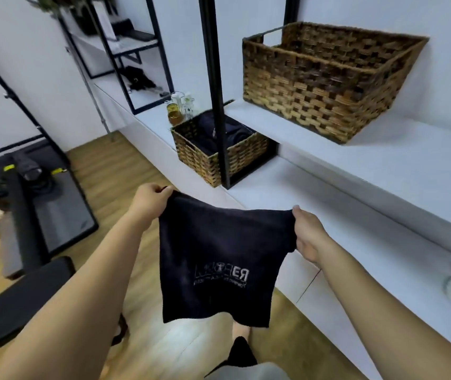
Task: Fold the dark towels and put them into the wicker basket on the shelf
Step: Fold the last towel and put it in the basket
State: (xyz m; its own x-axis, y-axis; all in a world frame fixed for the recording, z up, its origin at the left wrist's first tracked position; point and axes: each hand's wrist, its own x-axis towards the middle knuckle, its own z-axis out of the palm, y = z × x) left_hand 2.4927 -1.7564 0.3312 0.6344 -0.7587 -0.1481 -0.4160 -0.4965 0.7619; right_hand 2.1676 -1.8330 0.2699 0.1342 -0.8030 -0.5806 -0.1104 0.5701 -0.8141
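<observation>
White shelving point(383, 171) runs along our right, carrying the big wicker basket point(325, 80) up top and a smaller wicker basket point(219, 154) of dark rolled towels point(227, 130) below. We hold a dark logo towel point(219, 259) hanging in front of us, left hand point(150, 198) and right hand point(308, 231) each pinching a top corner, fingers clamped on cloth.

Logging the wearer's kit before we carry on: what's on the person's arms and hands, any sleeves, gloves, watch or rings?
Nothing visible: the left hand and right hand are bare, without gloves or rings on the parts that show. Both forearms are uncovered up to the frame edge, with no sleeve, watch or wristband in view.
</observation>
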